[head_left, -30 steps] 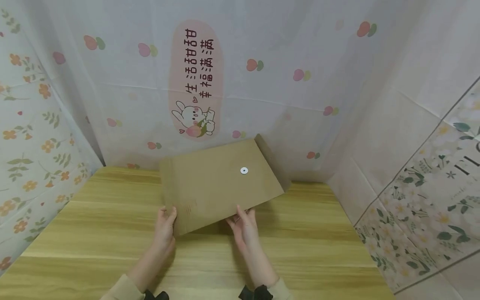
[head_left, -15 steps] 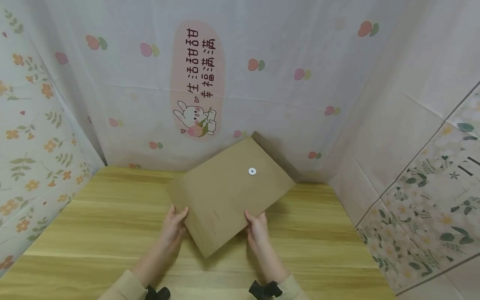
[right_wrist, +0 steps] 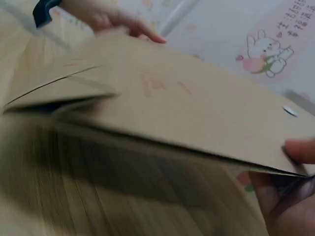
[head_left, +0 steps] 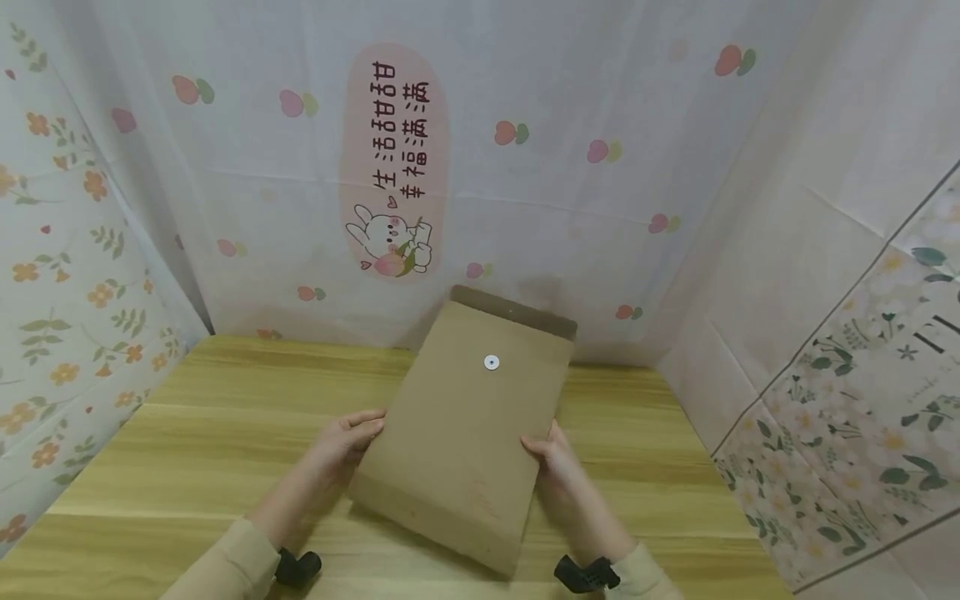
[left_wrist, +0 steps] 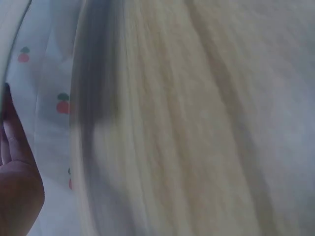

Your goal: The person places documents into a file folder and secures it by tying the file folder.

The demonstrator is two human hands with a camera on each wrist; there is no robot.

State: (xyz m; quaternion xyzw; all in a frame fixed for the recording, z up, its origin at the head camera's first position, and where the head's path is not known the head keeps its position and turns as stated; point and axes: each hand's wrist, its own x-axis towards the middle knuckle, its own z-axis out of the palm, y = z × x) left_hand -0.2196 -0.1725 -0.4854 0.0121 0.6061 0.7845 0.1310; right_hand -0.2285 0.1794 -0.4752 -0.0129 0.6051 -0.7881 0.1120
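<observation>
A brown kraft-paper document envelope (head_left: 465,408) tilts over the table in the head view, its darker flap (head_left: 517,312) standing open at the far end. A white round button (head_left: 491,362) sits near that end. My left hand (head_left: 348,442) grips the envelope's left edge, thumb on top. On the right edge my right hand (head_left: 558,462) holds it, also with the thumb on the upper face. The right wrist view shows the envelope (right_wrist: 162,103) side-on, raised off the wood, with faint red print on it. At the far left of the left wrist view is part of my left hand (left_wrist: 17,162).
The wood-grain table (head_left: 187,433) lies beneath. A white cloth with fruit prints and a rabbit picture (head_left: 390,242) hangs close behind it. Floral cloth (head_left: 67,292) bounds the left side, and another panel (head_left: 862,417) the right.
The envelope has turned counterclockwise in the head view, so its flap end now points away. Both hands keep hold of its edges, and the right hand has shifted rightward.
</observation>
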